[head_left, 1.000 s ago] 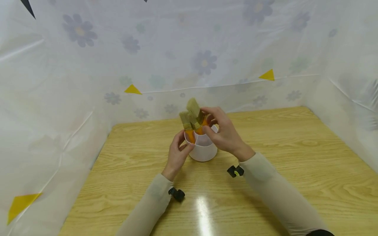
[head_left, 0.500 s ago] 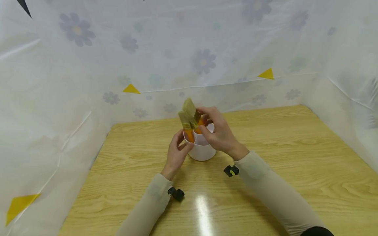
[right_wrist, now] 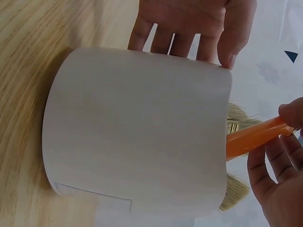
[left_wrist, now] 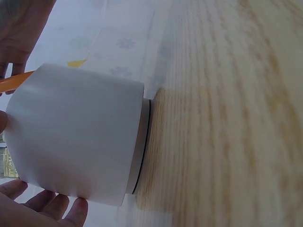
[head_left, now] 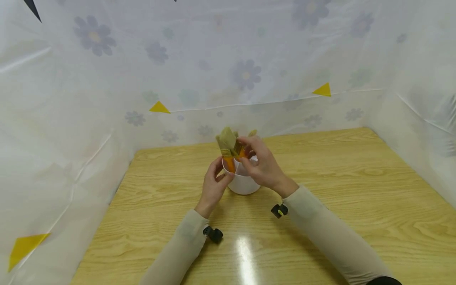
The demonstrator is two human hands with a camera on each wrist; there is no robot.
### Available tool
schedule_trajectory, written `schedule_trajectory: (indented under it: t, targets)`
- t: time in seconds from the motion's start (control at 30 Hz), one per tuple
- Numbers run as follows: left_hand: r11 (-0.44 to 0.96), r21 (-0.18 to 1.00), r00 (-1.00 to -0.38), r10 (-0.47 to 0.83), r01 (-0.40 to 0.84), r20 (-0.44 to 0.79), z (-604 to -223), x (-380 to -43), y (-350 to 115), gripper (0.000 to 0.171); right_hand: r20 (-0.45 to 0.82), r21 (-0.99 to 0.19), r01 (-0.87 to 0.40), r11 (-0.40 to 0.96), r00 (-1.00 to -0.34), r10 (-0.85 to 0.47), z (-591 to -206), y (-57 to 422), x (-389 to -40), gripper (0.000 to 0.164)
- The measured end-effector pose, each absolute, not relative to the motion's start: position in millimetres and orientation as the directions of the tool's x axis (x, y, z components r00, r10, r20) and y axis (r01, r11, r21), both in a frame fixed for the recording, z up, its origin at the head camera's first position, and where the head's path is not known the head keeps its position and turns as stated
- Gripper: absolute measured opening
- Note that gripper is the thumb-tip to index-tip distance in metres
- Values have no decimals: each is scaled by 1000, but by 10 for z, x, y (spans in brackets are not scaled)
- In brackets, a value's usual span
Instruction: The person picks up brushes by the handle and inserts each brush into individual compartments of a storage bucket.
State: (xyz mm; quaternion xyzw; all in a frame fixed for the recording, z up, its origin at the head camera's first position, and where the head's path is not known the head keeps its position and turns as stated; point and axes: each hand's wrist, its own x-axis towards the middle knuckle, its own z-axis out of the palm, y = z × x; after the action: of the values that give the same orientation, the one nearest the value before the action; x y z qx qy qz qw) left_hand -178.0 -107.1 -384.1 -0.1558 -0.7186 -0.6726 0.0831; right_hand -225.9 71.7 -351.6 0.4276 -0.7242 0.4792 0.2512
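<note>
A white round divided holder [head_left: 244, 185] stands upright on the table. My left hand [head_left: 211, 188] grips its left side, thumb at the rim and fingers spread along the wall in the right wrist view. Inside, an orange-handled paintbrush [head_left: 229, 163] leans left with its bristles up. My right hand [head_left: 265, 166] pinches another paintbrush near its metal band; its orange handle [right_wrist: 251, 138] reaches down past the rim into the holder. Bristles of a further brush [head_left: 253, 132] show behind the right hand. The lower handles are hidden by the holder's wall [left_wrist: 75, 132].
The wood-grain table [head_left: 338, 174] extends around the holder on all sides. Pale flowered sheeting [head_left: 199, 67] hangs behind it, with yellow triangles [head_left: 322, 90] on it. Each sleeve carries a small black wrist camera [head_left: 213, 234].
My right hand has shifted slightly left, and the paintbrush it holds has sunk lower into the holder. Another brush's bristles now show behind that hand. The left hand keeps its place.
</note>
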Motion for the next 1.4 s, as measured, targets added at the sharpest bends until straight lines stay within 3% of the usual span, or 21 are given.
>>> schedule_trajectory:
  t: [1.0,1.4]
  targets:
    - [59,948,-946,111,312,305,-3847,-1776,-1079,58,729,-460,-854,244,-520,-445,-3750,758,-2257,52]
    - [70,945,-945,98,321,313,-3834,-1767,-1067,56,691,-493,-826,271,-562,-455,-3781,748,-2232,52]
